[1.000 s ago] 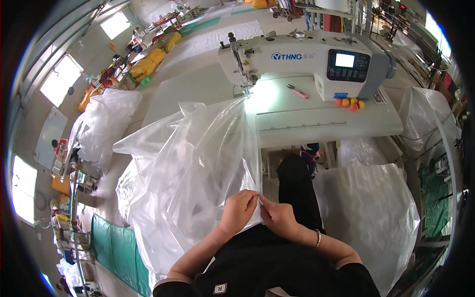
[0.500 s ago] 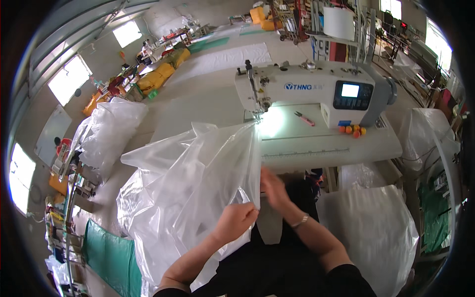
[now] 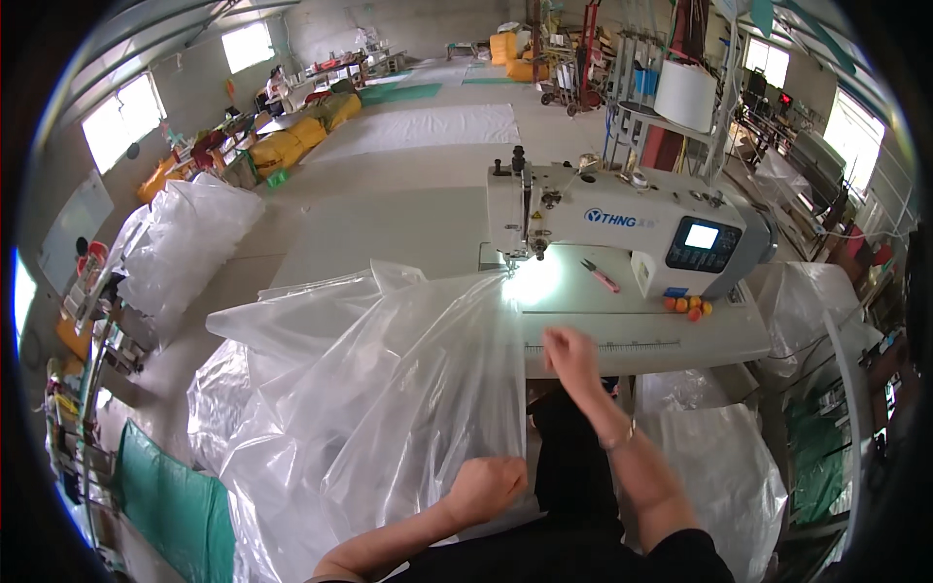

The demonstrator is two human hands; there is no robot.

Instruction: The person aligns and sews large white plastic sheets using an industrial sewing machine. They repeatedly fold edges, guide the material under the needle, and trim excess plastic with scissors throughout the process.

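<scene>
A large sheet of clear plastic film (image 3: 389, 379) runs from under the needle of a white sewing machine (image 3: 607, 219) down toward my lap in loose folds. My left hand (image 3: 486, 489) is closed in a fist on the film's right edge, near my body. Over the front edge of the machine table (image 3: 632, 340) is my right hand (image 3: 573, 360), apart from the film. Its fingers are loosely bent, slightly blurred, with nothing visible in them. The machine's lamp lights the needle area, where the film's top corner is gathered.
Red-handled thread snips (image 3: 601, 276) and several small orange and red balls (image 3: 688, 307) lie on the table. A white thread cone (image 3: 684, 95) stands behind the machine. More plastic film (image 3: 714, 476) hangs at the right; a bundled heap (image 3: 190, 243) stands at the left.
My left hand has moved toward my body with the film edge, stretching it straighter. My right hand has left the film's edge and risen rightward to the table. The view has shifted.
</scene>
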